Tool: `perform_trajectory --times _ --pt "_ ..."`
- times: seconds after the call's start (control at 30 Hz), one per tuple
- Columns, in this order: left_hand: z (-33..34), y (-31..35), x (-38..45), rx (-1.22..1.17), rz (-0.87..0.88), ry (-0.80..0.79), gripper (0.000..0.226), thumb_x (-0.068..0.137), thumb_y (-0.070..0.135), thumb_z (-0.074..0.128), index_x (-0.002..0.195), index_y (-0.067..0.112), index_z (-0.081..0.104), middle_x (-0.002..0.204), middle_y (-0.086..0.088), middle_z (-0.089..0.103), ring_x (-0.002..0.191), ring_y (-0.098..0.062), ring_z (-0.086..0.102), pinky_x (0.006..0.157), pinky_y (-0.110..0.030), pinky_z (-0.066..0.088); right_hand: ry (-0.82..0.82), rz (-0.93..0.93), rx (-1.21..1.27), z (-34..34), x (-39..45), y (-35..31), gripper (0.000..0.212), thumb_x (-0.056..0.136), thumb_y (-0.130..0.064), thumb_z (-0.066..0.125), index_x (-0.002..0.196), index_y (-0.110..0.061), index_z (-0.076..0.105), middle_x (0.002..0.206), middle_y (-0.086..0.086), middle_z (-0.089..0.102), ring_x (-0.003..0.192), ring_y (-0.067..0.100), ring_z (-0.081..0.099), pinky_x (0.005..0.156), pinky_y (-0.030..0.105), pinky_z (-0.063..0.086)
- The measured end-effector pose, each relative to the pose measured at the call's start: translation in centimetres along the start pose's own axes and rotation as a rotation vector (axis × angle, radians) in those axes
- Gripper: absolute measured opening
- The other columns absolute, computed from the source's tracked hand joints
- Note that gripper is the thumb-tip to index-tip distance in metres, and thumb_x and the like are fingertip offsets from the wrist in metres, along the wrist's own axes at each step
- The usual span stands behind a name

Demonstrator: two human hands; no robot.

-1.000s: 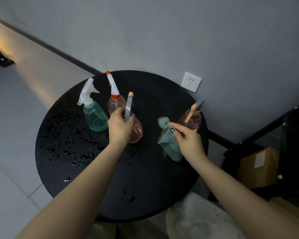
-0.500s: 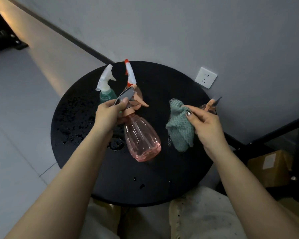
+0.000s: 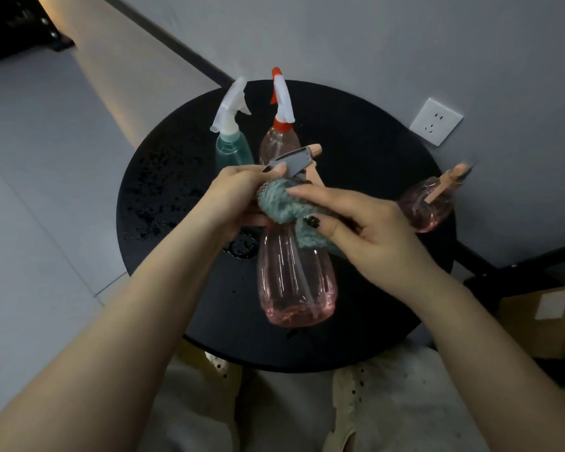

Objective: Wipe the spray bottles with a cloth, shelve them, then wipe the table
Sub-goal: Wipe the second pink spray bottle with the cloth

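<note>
Left hand [image 3: 232, 194] grips clear pink plastic spray bottle [image 3: 296, 275] by its neck; right hand [image 3: 366, 230] pinches teal knitted cloth [image 3: 284, 207] against it.

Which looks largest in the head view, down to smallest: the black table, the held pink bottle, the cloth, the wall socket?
1. black table
2. held pink bottle, though it is lifted nearer the camera
3. cloth, partly hidden by the fingers
4. wall socket

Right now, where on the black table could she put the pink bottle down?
Bare room: the near rim of the table, and the stretch between the orange-capped bottle and the far-right pink bottle. The far left is crowded: the green bottle and water drops.
</note>
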State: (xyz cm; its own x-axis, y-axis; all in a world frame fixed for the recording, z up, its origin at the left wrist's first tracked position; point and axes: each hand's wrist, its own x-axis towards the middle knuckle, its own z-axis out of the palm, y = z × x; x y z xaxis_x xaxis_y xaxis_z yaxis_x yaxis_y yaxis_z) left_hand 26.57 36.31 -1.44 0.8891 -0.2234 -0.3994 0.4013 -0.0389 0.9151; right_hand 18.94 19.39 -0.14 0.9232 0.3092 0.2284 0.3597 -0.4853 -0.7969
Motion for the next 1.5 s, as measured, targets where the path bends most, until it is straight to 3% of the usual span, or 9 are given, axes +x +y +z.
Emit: perform_trajectory --times 0.2,0.43,0.57,0.8,0.9,1.1,1.2,1.33,1.5 --pt "-1.0 -1.1 1.3 -0.011 -0.063 0.055 0.015 0.09 0.02 0.059 0.08 0.012 0.068 0.067 -0.002 0.069 0.063 -0.016 0.06 0.063 -0.028 0.048 -0.194 -0.212 -0.227 2.9 -1.8 1.4 0.033 0.095 -0.017 0.048 0.124 -0.01 0.061 0.128 0.002 0.06 0.129 0.012 0.046 0.109 0.026 0.036" --pt "-2.1 -1.5 1.8 0.01 -0.104 0.084 0.019 0.091 0.02 0.056 0.103 0.007 0.062 0.063 0.0 0.072 0.051 -0.01 0.065 0.044 -0.022 0.051 -0.334 -0.549 -0.485 5.0 -4.8 2.5 0.027 0.095 -0.005 0.048 0.114 -0.008 0.067 0.122 0.005 0.064 0.124 0.025 0.053 0.109 0.038 0.036" --pt "-1.4 -1.6 1.7 0.047 -0.105 0.068 0.018 0.091 0.021 0.056 0.099 0.007 0.063 0.065 0.0 0.072 0.057 -0.013 0.066 0.049 -0.023 0.054 -0.295 -0.496 -0.489 4.5 -4.5 2.7 0.028 0.096 -0.012 0.046 0.117 -0.011 0.065 0.126 0.003 0.062 0.127 0.023 0.049 0.109 0.037 0.035" --pt "0.9 -2.5 1.1 0.154 -0.116 0.042 0.021 0.087 0.025 0.063 0.097 0.007 0.066 0.079 -0.007 0.068 0.061 -0.016 0.063 0.049 -0.019 0.049 0.07 0.012 -0.133 4.2 -3.5 3.5 0.03 0.092 -0.009 0.055 0.12 -0.014 0.064 0.124 -0.007 0.059 0.121 0.008 0.05 0.106 0.016 0.033" --pt "1.3 -2.6 1.2 0.155 -0.114 0.059 0.024 0.087 0.025 0.064 0.099 0.005 0.066 0.079 -0.007 0.066 0.059 -0.016 0.063 0.046 -0.022 0.05 0.147 0.093 -0.107 4.1 -3.4 3.5 0.033 0.091 -0.008 0.054 0.122 -0.015 0.062 0.123 -0.007 0.059 0.118 0.007 0.051 0.104 0.019 0.038" --pt "0.2 -2.1 2.0 0.035 -0.144 0.099 0.018 0.083 0.026 0.066 0.082 0.009 0.065 0.075 -0.006 0.064 0.068 -0.02 0.058 0.074 -0.032 0.048 -0.091 -0.163 -0.317 3.7 -4.4 2.3 0.044 0.094 -0.021 0.046 0.136 -0.008 0.047 0.138 0.005 0.047 0.125 0.024 0.039 0.109 0.03 0.031" --pt "-0.1 -2.0 2.1 0.09 -0.16 0.119 0.02 0.086 0.031 0.063 0.079 0.012 0.063 0.069 -0.003 0.064 0.058 -0.016 0.057 0.059 -0.024 0.046 -0.181 -0.382 -0.495 3.9 -4.9 2.1 0.039 0.091 -0.009 0.053 0.13 -0.006 0.055 0.132 0.009 0.055 0.118 0.031 0.046 0.096 0.042 0.043" --pt "0.0 -2.0 1.7 0.146 -0.139 0.077 0.021 0.091 0.032 0.057 0.087 0.012 0.064 0.075 -0.004 0.066 0.049 -0.01 0.056 0.037 -0.011 0.037 -0.222 -0.554 -0.577 4.4 -5.4 2.2 0.032 0.093 -0.001 0.051 0.12 -0.009 0.064 0.123 0.003 0.063 0.11 0.029 0.055 0.089 0.038 0.044" --pt "0.8 -2.3 1.5 0.161 -0.134 0.047 0.022 0.089 0.029 0.059 0.073 0.014 0.062 0.058 0.002 0.059 0.043 -0.009 0.05 0.037 -0.01 0.036 -0.128 -0.341 -0.467 4.1 -4.6 2.7 0.037 0.085 0.004 0.056 0.117 -0.012 0.066 0.123 0.004 0.061 0.112 0.025 0.05 0.085 0.039 0.047"
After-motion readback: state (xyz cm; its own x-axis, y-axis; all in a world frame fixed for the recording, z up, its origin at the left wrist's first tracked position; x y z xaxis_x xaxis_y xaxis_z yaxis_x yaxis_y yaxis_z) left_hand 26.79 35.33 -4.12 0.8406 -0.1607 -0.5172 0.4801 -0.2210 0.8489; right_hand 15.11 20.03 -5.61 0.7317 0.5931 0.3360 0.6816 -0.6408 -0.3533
